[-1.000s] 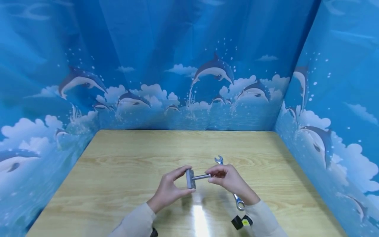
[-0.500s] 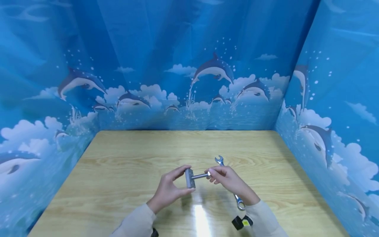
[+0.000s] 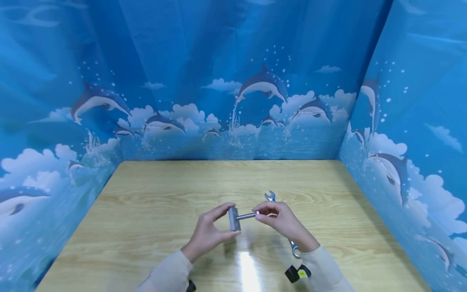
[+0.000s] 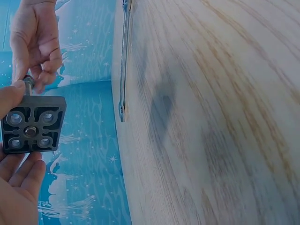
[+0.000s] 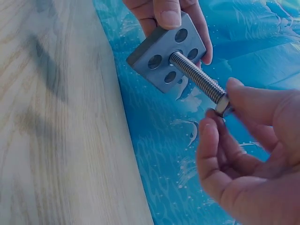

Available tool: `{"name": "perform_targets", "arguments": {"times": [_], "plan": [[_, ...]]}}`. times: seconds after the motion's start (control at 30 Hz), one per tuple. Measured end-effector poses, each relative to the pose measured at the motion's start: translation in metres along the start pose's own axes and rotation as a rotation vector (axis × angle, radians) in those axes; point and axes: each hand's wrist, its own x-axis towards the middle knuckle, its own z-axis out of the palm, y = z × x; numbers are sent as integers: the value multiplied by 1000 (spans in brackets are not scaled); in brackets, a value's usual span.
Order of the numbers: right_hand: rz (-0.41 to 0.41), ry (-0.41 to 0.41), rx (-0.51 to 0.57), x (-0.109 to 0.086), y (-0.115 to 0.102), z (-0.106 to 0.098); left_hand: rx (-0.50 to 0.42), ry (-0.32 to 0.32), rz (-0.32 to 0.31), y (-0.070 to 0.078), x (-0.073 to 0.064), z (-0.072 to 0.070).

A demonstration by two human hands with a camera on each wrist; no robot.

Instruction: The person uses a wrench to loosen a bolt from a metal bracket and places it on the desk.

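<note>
My left hand [image 3: 209, 231] grips a grey square plate [image 3: 232, 219] by two opposite edges, between thumb and fingers, above the table. Several round holes pierce the plate, and its back [image 4: 57, 105] is ribbed. A long silver threaded bolt [image 5: 197, 77] stands in the middle hole, with its tip showing at the ribbed side. My right hand [image 3: 284, 222] pinches the bolt's hex head [image 5: 223, 105] between thumb and fingertips. Bare thread shows between head and plate.
Beneath my right forearm a combination wrench [image 3: 270, 197] lies on the wooden table [image 3: 164, 194], partly hidden. Blue dolphin-print curtains [image 3: 204, 61] enclose the back and sides. Near my right sleeve is a small black item [image 3: 292, 274] with a yellow-green mark.
My right thumb and fingers have shifted back and forth around the bolt head. The plate and my left hand have stayed nearly in place.
</note>
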Motion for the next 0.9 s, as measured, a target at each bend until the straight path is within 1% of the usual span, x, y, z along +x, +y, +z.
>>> {"name": "perform_targets", "arguments": {"times": [0.13,0.23,0.4,0.57,0.73,0.8,0.9], "plan": [[-113,19,5,0,2,1,1,0,6,1,0,0],[-138,32,-2,0,2,1,-2,-1,19,1,1,-1],[-91,37,-6,0,1,2,-1,-2,15,1,0,-1],[-47,15,9,-1,-1,2,-9,6,27,1,0,-1],[40,-52,-3,0,-1,1,-4,3,42,1,0,-1],[65,-83,-12,0,-1,0,8,-1,41,0,0,-1],[83,-113,4,1,0,-1,17,-2,42,-1,0,0]]}}
